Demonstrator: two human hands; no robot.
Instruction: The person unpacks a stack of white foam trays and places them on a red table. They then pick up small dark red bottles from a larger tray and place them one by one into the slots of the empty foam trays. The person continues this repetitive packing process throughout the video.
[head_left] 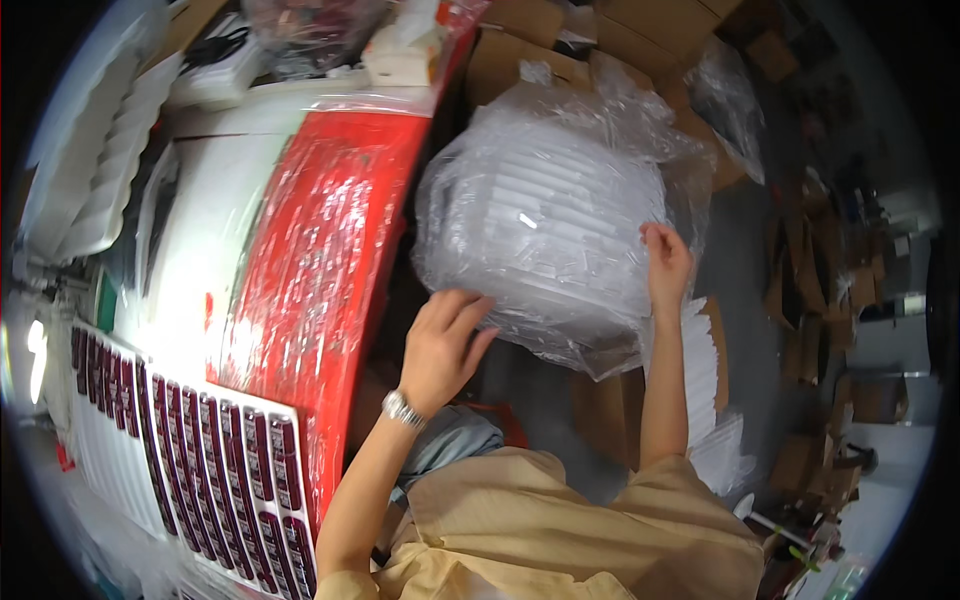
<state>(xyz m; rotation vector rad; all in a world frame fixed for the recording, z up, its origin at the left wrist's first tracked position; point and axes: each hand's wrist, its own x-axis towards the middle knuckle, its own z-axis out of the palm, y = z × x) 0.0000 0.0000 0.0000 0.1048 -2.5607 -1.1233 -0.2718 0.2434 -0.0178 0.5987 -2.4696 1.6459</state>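
1. From my feed: two bare hands at a clear plastic bag, white ridged stack inside.
2. Left hand [447, 330]: released, fingers loosely bent, thumb apart, at the bag's near-left edge. Can't tell if it touches the film.
3. Right hand [667, 262]: raised at the bag's right side, fingers curled in. I can't tell whether it pinches film.
4. Plastic bag [455, 250]: in front of the person, right of the worktop; wrinkled, loose film at the far right. White ridged stack [550, 200] shows through it.
5. Silver watch [402, 408] on the left wrist.
6. Worktop [330, 215] on the left: red, film-covered, shiny.
7. Near-left: white tray [110, 465] with rows of dark red pieces [232, 480], partly filled.
8. Beyond the bag: brown cardboard flaps [655, 35].
9. White ridged sheets [701, 365] below the right hand, beside the forearm.
10. Far right: cardboard boxes [790, 255] across the grey floor [745, 290].
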